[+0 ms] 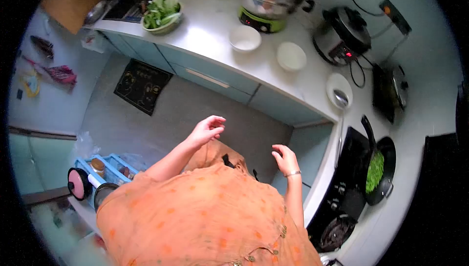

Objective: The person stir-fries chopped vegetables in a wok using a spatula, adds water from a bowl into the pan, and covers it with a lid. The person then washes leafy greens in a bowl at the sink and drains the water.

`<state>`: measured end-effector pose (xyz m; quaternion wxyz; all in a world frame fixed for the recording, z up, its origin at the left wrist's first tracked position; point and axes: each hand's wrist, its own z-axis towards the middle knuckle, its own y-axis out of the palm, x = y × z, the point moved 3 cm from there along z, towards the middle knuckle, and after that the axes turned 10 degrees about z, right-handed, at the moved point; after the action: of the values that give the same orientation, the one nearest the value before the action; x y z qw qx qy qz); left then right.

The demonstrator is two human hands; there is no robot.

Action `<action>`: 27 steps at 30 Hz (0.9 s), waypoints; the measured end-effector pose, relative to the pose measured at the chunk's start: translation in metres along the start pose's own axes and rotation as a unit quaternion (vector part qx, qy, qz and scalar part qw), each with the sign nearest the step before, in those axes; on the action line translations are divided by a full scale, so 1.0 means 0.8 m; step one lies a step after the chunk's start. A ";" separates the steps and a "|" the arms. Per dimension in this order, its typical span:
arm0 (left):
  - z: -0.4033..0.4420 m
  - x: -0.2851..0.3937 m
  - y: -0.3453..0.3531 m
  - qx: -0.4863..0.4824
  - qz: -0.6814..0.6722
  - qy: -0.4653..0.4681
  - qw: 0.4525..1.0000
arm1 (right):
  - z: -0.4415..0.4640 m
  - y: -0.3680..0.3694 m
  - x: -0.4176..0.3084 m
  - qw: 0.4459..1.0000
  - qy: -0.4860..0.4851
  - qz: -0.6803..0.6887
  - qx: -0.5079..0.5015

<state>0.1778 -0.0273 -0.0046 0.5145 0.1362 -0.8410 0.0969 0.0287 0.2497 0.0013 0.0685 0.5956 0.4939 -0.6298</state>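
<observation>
Fingers of left hand (205,132) and right hand (287,162) loosely apart, holding nothing, maybe for balance; beyond right grip, pan (389,154) with greens (375,172) sits on cooktop (352,151), likely for heat.

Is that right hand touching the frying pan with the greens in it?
Apart. The head view plainly shows the stovetop between the right hand and the frying pan.

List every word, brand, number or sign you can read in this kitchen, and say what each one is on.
No text can be read.
Green-based steamer: small red lights or marks, too small to read.
Electric cooker: lit red panel, too blurred.
Black hob: pale marks, too small.
Floor mat: pale markings, unclear whether lettering.
</observation>
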 end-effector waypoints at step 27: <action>0.090 0.104 0.185 -0.677 0.345 0.179 0.625 | -0.165 0.306 -0.244 0.546 0.426 0.234 0.683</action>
<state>0.0329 0.0798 0.0336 0.5310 -0.5708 -0.5463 -0.3063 0.3385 0.1216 0.0548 -0.4324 0.7555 -0.2703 -0.4113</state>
